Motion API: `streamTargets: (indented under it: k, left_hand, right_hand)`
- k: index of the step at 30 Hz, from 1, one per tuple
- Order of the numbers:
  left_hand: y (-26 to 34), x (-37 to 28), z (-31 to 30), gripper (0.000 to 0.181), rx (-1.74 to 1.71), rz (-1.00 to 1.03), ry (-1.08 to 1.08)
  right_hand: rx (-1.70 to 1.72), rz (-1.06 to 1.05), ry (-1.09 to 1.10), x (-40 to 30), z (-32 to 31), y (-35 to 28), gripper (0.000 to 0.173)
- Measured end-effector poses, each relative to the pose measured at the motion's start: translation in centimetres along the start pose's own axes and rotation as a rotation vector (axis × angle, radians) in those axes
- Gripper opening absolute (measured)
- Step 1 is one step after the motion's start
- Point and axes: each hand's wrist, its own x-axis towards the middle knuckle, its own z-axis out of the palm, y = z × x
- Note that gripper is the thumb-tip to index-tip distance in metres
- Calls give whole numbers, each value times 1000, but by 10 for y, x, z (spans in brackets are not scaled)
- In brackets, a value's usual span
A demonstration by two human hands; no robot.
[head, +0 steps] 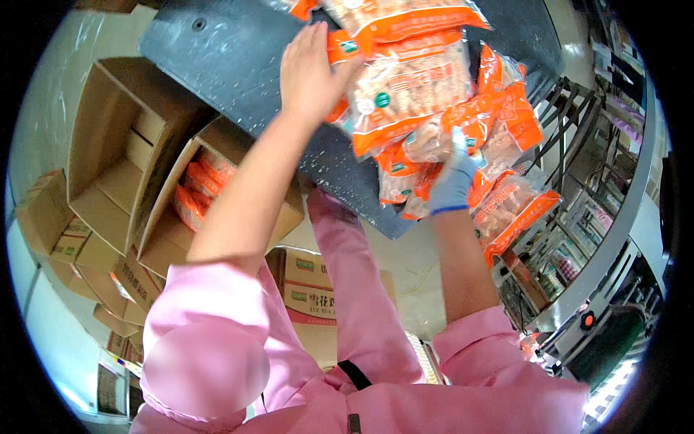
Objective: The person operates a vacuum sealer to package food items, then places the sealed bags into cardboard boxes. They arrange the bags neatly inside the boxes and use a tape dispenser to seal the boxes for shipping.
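My left hand (pixel 312 76) is bare and rests against the left side of a pile of food bags on a dark tabletop (pixel 244 65). Its thumb lies over the orange end of one bag; whether it grips is unclear. A larger clear bag with orange bands (pixel 412 81), holding pale crumb-coated pieces, lies in front of that thumb. My right hand (pixel 455 179), in a grey-blue glove with a blue cuff, has its fingers on a smaller orange-and-clear bag (pixel 434 138) and holds it at the near side of the pile. Another such bag (pixel 509 211) lies right of the glove.
At left stand an open cardboard carton (pixel 119 163) and a second open carton (pixel 162 238) with orange bags inside. Closed printed cartons (pixel 309 287) sit on the floor by my legs. On the right are a dark metal frame (pixel 564 125) and a curved metal machine edge (pixel 612 233).
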Motion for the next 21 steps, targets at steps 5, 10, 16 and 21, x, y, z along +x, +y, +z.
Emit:
streamTargets:
  k: [5, 10, 16, 21]
  left_hand:
    - [-9, 54, 31, 40, -587, -356, -512]
    - [20, 23, 4, 50, -625, -422, -775]
    - [52, -40, -16, 52, -407, -320, -625]
    - [74, -126, -88, 40, -643, -589, -440]
  right_hand:
    - [-257, -221, 330, 11, 41, 29, 101]
    - [-208, -231, 210, 34, 8, 20, 103]
    - [-295, -456, -27, 78, -63, 51, 63]
    - [-393, -326, -297, 74, -99, 19, 46]
